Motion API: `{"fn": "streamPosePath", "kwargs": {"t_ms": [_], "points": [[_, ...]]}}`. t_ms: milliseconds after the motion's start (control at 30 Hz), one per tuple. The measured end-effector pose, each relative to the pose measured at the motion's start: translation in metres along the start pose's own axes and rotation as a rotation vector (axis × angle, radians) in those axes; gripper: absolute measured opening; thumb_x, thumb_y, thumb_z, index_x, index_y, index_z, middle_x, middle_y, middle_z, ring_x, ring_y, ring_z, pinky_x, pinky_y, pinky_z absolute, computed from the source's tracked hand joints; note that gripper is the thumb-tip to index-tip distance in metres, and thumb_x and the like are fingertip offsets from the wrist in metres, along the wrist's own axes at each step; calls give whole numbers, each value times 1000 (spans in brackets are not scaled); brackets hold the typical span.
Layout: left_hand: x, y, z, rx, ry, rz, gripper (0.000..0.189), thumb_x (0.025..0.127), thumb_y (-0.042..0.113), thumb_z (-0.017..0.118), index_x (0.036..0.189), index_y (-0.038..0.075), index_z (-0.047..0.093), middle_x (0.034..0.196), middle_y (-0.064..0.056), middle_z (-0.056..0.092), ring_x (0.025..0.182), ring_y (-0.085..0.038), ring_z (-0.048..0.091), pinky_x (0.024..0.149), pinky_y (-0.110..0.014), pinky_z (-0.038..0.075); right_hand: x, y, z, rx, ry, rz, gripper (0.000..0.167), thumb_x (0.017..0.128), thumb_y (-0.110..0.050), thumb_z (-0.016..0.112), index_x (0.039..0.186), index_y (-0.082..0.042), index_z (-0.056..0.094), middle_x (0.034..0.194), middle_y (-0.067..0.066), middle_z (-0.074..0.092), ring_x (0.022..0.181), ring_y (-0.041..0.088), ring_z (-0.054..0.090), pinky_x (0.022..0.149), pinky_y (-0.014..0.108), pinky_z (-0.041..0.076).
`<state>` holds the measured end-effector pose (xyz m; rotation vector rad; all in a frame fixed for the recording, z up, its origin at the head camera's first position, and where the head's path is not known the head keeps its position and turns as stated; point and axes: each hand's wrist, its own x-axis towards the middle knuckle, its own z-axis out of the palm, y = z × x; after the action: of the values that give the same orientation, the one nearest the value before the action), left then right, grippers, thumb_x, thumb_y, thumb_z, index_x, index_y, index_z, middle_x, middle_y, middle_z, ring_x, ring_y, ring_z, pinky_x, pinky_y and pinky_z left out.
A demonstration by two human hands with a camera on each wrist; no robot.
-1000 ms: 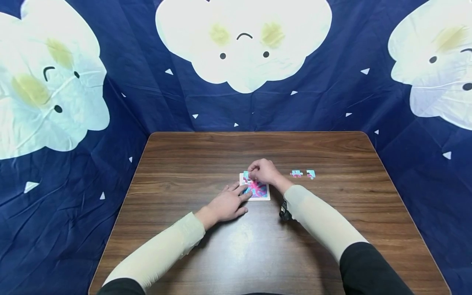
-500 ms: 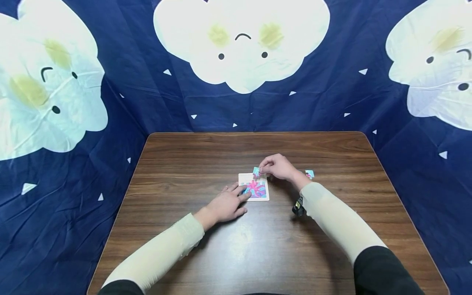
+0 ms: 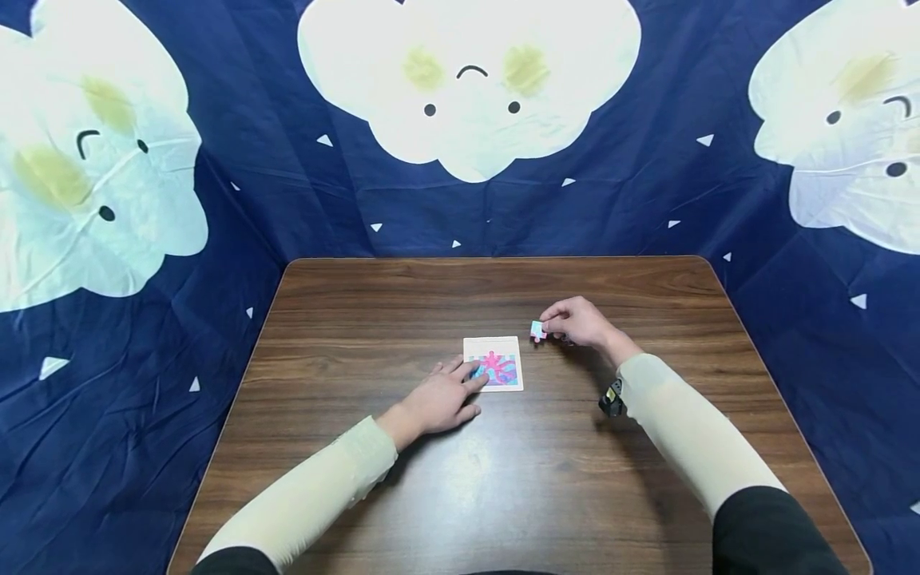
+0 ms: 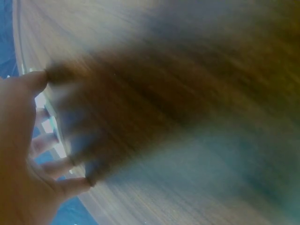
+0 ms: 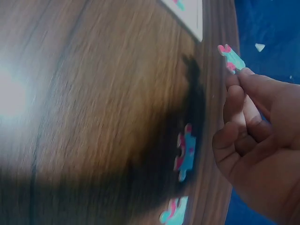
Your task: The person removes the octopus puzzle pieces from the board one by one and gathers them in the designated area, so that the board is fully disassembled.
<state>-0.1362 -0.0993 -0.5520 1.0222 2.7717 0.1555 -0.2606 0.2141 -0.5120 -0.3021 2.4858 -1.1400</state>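
Note:
A small square puzzle board (image 3: pixel 506 346) lies mid-table in the head view. Its lower part bears joined pieces with a pink, blue and purple picture (image 3: pixel 497 369); the upper strip is bare and pale. My left hand (image 3: pixel 434 399) rests with spread fingers over the board's left edge. To the right of the board, my right hand (image 3: pixel 584 323) pinches a light-blue and pink jigsaw piece (image 3: pixel 537 331) between thumb and fingers, above the table. The right wrist view shows that piece (image 5: pixel 233 59) at the fingertips, apart from the board.
Two loose jigsaw pieces, one pink and blue (image 5: pixel 187 152) and one mostly light blue (image 5: pixel 174 214), lie on the wooden table (image 3: pixel 359 303) in the right wrist view. The right hand mostly hides them from the head view. Dark blue cloth (image 3: pixel 460 212) surrounds the table's back and sides.
My right hand has lifted a piece from the board's upper part and carried it rightward, off the board. My left hand stays in place on the board.

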Motion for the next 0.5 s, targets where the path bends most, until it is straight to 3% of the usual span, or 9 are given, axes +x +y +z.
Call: {"fn": "streamPosePath", "kwargs": {"t_ms": [233,500], "points": [[0,-1,0,5,-1,-4,61,102,50,54,156,22,47,164,-9,37,150,-41,35,113,-65,38,2,8,-3,-82,17,13,15,95,-14,72,105,-4,78,86,12,75,70,18,64,52,28,46],[0,0,0,-1,-15,-7,63,102,50,54,157,22,45,166,-9,35,151,-41,33,113,-65,38,11,10,4,-218,27,-1,11,94,-12,72,94,-6,80,72,7,71,53,8,56,53,25,47]]}}
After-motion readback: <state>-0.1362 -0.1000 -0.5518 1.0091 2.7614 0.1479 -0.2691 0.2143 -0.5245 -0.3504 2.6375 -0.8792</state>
